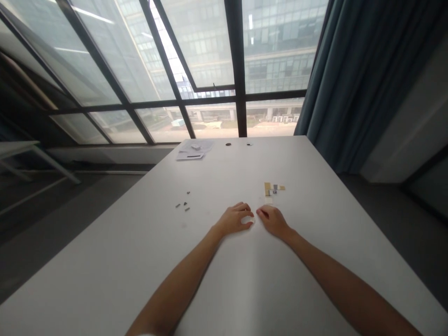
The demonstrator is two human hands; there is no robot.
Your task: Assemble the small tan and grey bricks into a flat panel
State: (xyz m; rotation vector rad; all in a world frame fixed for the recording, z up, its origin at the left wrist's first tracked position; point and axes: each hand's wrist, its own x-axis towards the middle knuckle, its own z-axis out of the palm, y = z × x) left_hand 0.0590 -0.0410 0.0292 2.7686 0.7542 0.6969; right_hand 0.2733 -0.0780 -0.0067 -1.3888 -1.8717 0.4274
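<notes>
Both my hands rest on the white table (140, 261), fingertips almost meeting. My left hand (235, 219) is curled, its fingers pinched around a tiny white piece (251, 220). My right hand (273, 220) is curled too, thumb and fingers pressed together right beside that piece; what it holds is too small to make out. Just beyond the hands lies a small cluster of flat yellow, grey and white pieces (273, 188).
Several tiny dark pieces (185, 204) lie scattered to the left of my hands. Papers (194, 149) and two small dark objects (228, 144) sit at the table's far edge by the window. A dark curtain (357, 79) hangs on the right.
</notes>
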